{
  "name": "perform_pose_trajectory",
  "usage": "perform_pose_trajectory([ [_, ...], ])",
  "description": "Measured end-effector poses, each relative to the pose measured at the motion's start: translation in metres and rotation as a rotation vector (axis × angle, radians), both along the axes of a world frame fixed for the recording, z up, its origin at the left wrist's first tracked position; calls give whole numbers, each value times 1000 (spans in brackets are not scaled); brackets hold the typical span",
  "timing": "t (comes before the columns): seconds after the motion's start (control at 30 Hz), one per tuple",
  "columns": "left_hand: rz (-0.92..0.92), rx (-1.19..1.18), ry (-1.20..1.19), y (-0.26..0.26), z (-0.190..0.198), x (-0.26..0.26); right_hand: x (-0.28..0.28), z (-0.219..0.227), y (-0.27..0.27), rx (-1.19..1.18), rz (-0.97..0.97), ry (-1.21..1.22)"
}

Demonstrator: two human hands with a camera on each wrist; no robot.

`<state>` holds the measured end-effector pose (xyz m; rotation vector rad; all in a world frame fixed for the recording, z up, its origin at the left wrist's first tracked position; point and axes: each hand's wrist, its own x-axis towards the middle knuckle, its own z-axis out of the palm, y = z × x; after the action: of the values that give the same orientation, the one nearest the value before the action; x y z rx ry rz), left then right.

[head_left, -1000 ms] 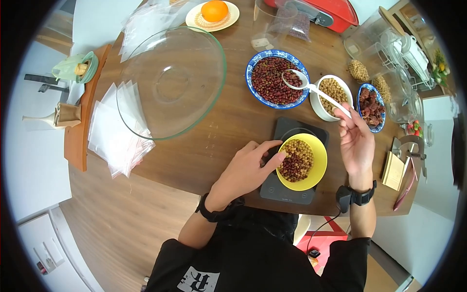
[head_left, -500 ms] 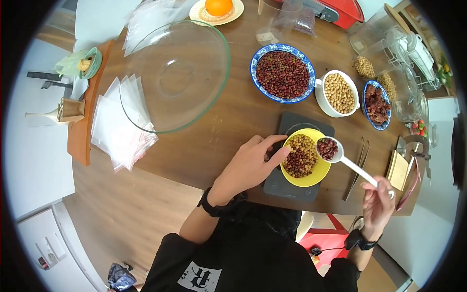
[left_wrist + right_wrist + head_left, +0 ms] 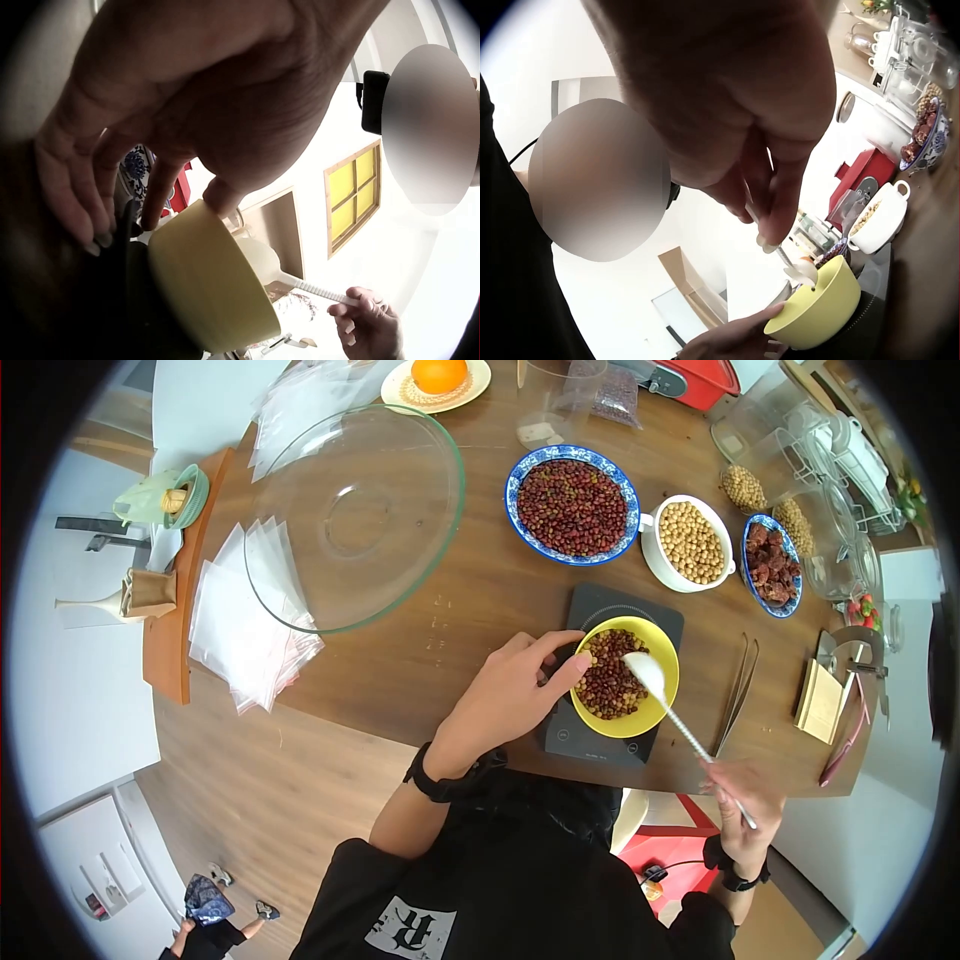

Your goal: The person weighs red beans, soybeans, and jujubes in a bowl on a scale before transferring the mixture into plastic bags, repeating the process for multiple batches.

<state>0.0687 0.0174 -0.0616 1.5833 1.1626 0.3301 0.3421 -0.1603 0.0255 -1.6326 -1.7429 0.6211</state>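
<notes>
A yellow bowl (image 3: 662, 700) stands on a black kitchen scale (image 3: 600, 753), with red beans lying over yellowish beans in it. My left hand (image 3: 505, 695) steadies this bowl at its left side, thumb at the rim and index finger along the outside. My right hand (image 3: 745, 800) grips the handle of a white spoon (image 3: 650, 675). The spoon's head is tipped over inside the bowl, its back facing up, close on the beans. In the left wrist view the same spoon (image 3: 289, 280) reaches in past the bowl's (image 3: 210, 285) rim.
Behind the scale are a blue-patterned bowl of red beans (image 3: 575, 505), a white pot of soybeans (image 3: 690, 545) and a dish of dark reddish-brown pieces (image 3: 772, 565). Tongs (image 3: 738, 695) lie right of the scale. A large glass bowl (image 3: 355, 520) and plastic bags (image 3: 245, 610) sit leftward.
My right hand has brought the spoon from the red bean bowl to the yellow bowl and tipped its red beans in. More red beans now cover the top. My left hand stays at the bowl.
</notes>
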Motion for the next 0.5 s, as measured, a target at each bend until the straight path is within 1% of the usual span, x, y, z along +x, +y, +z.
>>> perform_pose_trajectory([
  [0.03, -5, 2, 2, 0, -1, 0, -1, -2, 2, -22, 57, -35],
  [0.1, -8, 7, 3, 0, 1, -1, -1, -3, 4, -49, 60, -57],
  [0.17, -8, 12, 5, 0, 1, -1, 2, -5, 1, 17, -22, -75],
  [0.2, -5, 5, -1, 0, 1, -1, 3, -5, 1, 15, -21, -75],
  [0.27, -5, -4, -11, 0, 1, 0, 5, -4, 2, -23, 34, -46],
  [0.3, -4, -6, -11, 0, 1, 0, 3, -2, 3, -23, 30, -49],
  [0.37, -1, -7, -11, 0, 1, 0, -2, 0, 9, -35, 98, -104],
  [0.4, -3, 0, -9, 0, 0, -1, 0, 0, 9, -36, 98, -104],
  [0.47, -5, 5, -8, 0, 0, -1, 8, 1, 9, 74, 30, 7],
  [0.5, -1, -1, -4, 0, 2, -1, 9, 0, 12, 72, 27, 3],
])
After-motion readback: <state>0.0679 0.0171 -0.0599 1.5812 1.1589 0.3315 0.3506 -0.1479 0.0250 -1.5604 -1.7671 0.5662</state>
